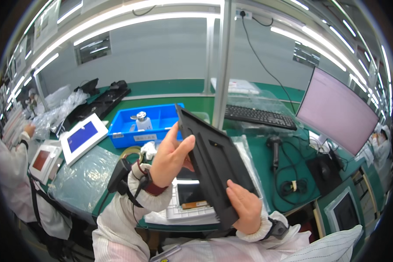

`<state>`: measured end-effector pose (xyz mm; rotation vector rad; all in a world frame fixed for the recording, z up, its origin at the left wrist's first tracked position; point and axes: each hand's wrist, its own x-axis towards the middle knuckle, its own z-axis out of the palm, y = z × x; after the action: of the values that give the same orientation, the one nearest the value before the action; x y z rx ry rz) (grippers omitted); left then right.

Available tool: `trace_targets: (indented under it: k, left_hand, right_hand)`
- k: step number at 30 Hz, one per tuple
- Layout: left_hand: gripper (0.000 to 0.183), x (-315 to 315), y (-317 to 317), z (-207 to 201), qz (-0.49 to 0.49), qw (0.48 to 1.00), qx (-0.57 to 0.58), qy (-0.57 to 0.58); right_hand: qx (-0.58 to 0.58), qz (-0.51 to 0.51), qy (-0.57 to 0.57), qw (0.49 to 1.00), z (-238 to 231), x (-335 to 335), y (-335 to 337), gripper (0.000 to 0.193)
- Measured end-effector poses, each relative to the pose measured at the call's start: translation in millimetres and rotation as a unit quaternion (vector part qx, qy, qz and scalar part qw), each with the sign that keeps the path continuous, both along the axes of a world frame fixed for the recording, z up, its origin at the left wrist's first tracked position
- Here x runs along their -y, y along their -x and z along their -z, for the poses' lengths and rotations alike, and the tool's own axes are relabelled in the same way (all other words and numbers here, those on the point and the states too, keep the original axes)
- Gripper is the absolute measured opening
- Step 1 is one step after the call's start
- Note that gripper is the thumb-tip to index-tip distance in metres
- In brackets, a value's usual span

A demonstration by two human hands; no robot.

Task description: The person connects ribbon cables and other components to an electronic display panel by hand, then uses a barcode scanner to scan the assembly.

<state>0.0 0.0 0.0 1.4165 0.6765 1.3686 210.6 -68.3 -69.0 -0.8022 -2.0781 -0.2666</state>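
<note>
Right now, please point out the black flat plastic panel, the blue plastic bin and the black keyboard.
black flat plastic panel (214, 166), head view, middle of its face
blue plastic bin (126, 139), head view, front wall
black keyboard (260, 116), head view, key field

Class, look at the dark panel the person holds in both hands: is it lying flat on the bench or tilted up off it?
Tilted up. The dark panel stands on edge, clear of the bench: the left hand grips its upper part, the right hand its lower edge.

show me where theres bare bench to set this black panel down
Bare green bench lies between the keyboard and the black panel, and behind the blue bin. It is crowded under both hands, where a white tray sits, and leftward with bagged sheets.
</note>
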Motion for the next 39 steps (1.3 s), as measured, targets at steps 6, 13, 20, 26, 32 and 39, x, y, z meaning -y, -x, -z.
trace_targets:
  k: [6, 13, 20, 26, 32, 39]
  left_hand:
    - [0.064, 10.3, 47.8, 70.5, -0.240, 0.804, -0.534, -0.102]
    - [0.056, 21.7, 72.3, 156.0, -0.216, 0.768, -0.601, 0.059]
    - [0.047, 19.9, 67.5, 163.2, -0.212, 0.865, -0.451, 0.057]
    - [0.050, 20.5, 68.2, 164.0, -0.243, 0.860, -0.446, 0.057]
    - [0.049, 16.6, 67.2, 165.3, -0.241, 0.860, -0.447, 0.054]
    - [0.048, 19.3, 77.1, 157.8, -0.226, 0.869, -0.438, 0.053]
  right_hand:
    - [-0.136, -0.031, -0.027, 0.990, -3.6, 0.7, -31.8, 0.040]
    - [-0.384, 0.064, 0.036, 0.920, 3.1, 3.6, -64.4, 0.034]
    - [-0.439, 0.063, 0.050, 0.895, 3.1, -16.6, -101.0, 0.046]
    - [-0.451, 0.067, 0.033, 0.889, -14.5, -11.6, -74.5, 0.040]
    - [-0.346, 0.028, 0.057, 0.936, -51.3, -28.9, -62.2, 0.019]
    - [-0.319, -0.059, 0.108, 0.940, -67.6, -72.6, -100.5, 0.026]
